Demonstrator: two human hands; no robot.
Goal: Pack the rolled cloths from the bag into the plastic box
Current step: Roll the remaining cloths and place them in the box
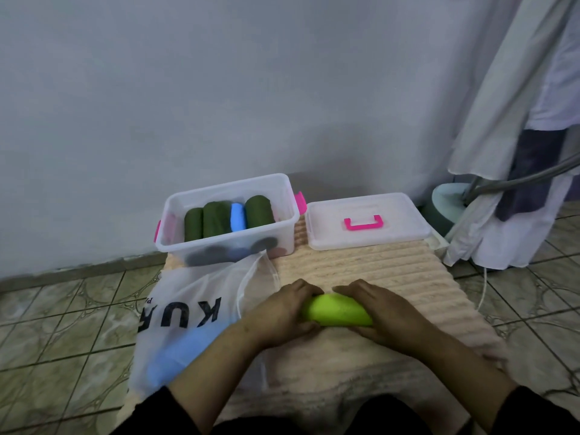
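Head view shows my left hand (284, 312) and right hand (381, 312) wrapped around a lime green cloth roll (337, 310) on the mat (392, 271). Next I lift it up and left into the box (175, 243), beside the rolls there.

Lime-green rolled cloth (337, 310) lying on mat, white bag (188, 315) holding blue cloth, clear plastic box (226, 243) holding four rolls

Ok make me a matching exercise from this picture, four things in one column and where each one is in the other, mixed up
Things:
1. lime green roll
2. blue roll
3. box lid
4. white bag

Places:
A. flat on the mat, right of the plastic box
B. between both hands
C. on the floor, left of the hands
D. inside the plastic box among dark green rolls

Pairs: 1-B, 2-D, 3-A, 4-C
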